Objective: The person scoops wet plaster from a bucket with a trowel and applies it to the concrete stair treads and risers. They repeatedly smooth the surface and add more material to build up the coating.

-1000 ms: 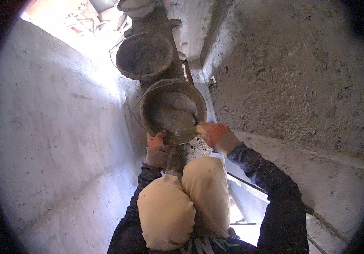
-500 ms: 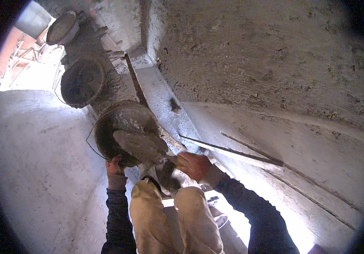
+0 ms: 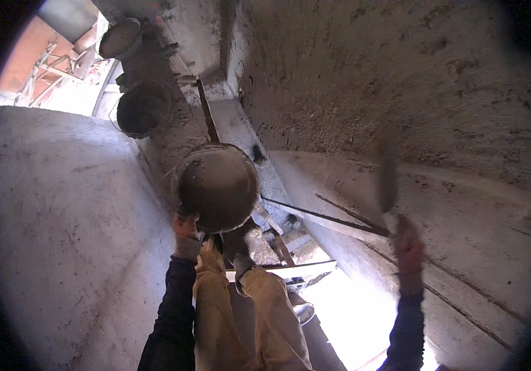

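Note:
My left hand (image 3: 186,226) is closed on the near-left rim of a round bucket (image 3: 217,187), whose opening faces up at me with grey mortar-like material inside. Off to the right, my right hand (image 3: 408,247) is closed round the handle of a trowel (image 3: 388,179), its blade pointing away from me in front of the rough wall. Motion smears the blade and the hand, so whether anything lies on the blade cannot be made out.
Two more buckets, a middle one (image 3: 144,110) and a far one (image 3: 120,38), stand at the upper left. A rough plastered wall (image 3: 450,80) rises on the right; a pale curved wall (image 3: 74,210) is at left. Long thin strips (image 3: 327,214) lean along the right side. Below my legs runs a board (image 3: 302,270).
My right hand has swung from the bucket out to the right, carrying the trowel to the wall. The bucket's opening now faces me more squarely, with my left hand still on its rim.

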`<state>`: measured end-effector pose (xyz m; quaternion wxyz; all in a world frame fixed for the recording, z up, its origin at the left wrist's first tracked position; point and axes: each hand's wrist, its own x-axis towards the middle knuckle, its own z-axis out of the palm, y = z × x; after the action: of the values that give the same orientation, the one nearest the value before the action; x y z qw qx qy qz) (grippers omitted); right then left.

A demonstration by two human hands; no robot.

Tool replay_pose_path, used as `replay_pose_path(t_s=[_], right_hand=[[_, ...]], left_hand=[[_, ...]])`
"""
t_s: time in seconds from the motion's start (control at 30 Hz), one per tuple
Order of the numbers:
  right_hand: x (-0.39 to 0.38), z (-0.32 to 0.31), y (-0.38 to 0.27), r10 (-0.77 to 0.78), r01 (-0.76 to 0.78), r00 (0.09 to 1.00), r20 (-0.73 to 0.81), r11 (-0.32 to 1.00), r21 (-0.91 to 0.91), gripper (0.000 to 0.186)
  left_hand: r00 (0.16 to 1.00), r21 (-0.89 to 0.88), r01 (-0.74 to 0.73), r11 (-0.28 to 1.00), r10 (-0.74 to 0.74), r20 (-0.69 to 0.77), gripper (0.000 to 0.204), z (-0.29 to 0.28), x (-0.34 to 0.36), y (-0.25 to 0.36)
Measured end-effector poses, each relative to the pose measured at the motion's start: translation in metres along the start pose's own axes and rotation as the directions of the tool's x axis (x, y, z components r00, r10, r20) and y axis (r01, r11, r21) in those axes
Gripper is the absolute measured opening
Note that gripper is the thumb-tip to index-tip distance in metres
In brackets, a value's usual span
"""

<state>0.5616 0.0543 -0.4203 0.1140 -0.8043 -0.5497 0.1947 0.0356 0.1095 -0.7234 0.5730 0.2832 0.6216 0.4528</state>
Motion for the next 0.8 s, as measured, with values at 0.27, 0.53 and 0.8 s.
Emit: replay_pose_path(t_s=[0.27, 0.53, 0.8], right_hand=[[-0.009, 0.177, -0.118, -0.278, 0.424, 0.845, 0.457, 0.869, -0.254, 0.039], [-0.050, 0.221, -0.090, -0.388, 0.248, 0.799, 0.459, 0.909, 0.336, 0.046], [-0.005, 0.214, 0.024, -0.091, -0.468, 0.658, 0.747, 0.729, 0.500, 0.028]], left_hand=[[0.986, -0.357, 0.130, 0.925, -0.157, -0.049, 0.025, 0.062, -0.068, 0.036], [0.986, -0.223, 0.157, 0.962, -0.165, -0.017, 0.029, 0.031, -0.070, -0.036], [0.935, 0.030, 0.348, 0.937, -0.345, -0.089, 0.037, -0.005, -0.050, -0.073]])
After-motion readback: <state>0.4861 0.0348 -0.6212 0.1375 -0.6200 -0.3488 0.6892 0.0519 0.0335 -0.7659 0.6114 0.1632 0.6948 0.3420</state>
